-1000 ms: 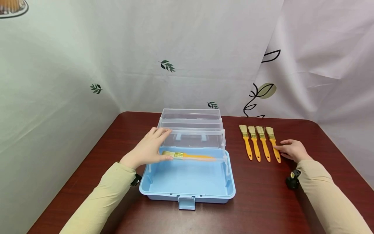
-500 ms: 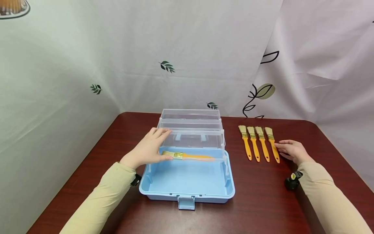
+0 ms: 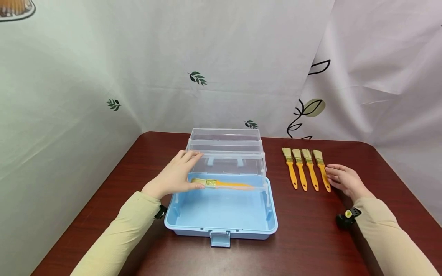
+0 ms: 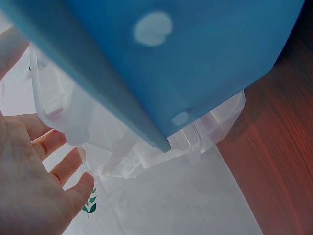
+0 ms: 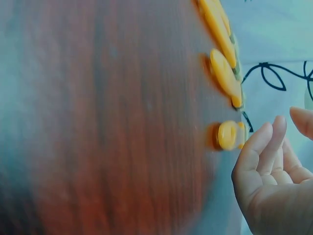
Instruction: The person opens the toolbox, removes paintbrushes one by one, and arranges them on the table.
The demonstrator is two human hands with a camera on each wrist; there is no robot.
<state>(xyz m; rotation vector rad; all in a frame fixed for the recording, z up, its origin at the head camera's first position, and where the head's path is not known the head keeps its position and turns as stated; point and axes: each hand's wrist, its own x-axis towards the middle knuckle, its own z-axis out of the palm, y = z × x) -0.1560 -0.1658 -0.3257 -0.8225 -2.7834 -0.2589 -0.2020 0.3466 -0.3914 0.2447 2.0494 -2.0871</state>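
My left hand point(image 3: 174, 174) spans the left end of a clear plastic tray point(image 4: 63, 98), gripping it between thumb and fingers. The tray belongs to a light blue toolbox point(image 3: 221, 209), which stands with its clear tiers folded back. A paintbrush point(image 3: 231, 184) with a yellow handle lies crosswise at the back of the box, seen partly through clear plastic. To the right, my right hand point(image 3: 345, 180) hovers with loosely bent fingers beside the handle of the rightmost paintbrush point(image 3: 322, 171). In the right wrist view, the fingertips point(image 5: 266, 129) are close to that handle's end and nothing is between them.
Several more yellow-handled paintbrushes point(image 3: 300, 170) lie side by side left of the rightmost one. The box's latch point(image 3: 220, 239) hangs down in front. A dark red table point(image 3: 310, 237) carries everything, with a pale patterned cloth point(image 3: 224, 103) behind it.
My right fingers have come away from the rightmost paintbrush's handle, and the right wrist has turned slightly. The left hand and the toolbox have stayed in place.
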